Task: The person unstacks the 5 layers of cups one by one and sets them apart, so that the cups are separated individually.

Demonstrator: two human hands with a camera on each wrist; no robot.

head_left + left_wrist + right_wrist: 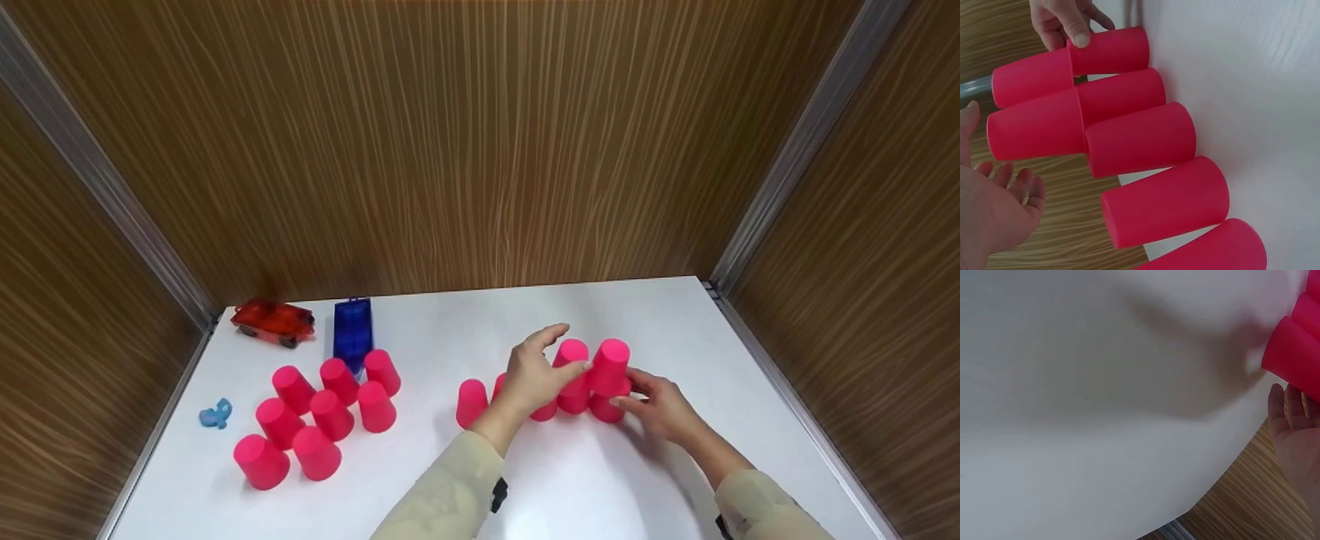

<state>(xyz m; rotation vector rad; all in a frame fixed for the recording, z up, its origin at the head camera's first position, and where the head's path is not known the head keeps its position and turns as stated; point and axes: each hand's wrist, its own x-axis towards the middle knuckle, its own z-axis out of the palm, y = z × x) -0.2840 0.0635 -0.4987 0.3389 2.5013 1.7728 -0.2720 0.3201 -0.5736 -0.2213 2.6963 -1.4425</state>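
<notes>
Several pink cups stand upside down in a row on the white table, and two more sit on top at its right end. My right hand (660, 409) is at the right end stack, its thumb in front and fingers behind, pinching near where the upper cup (611, 364) meets the lower cup (1112, 52). The left wrist view shows that thumb against the cup's edge. My left hand (534, 375) hovers beside the other upper cup (1036, 125), fingers spread and holding nothing. In the head view it hides part of the row. The right thumb is out of sight in the right wrist view.
To the left stands a group of several inverted pink cups (332, 415). Behind them lie a blue translucent toy (352, 330) and a red toy car (274, 321). A small light-blue toy (216, 413) is near the left edge. Wood-grain panels (480, 150) enclose the table (420, 495).
</notes>
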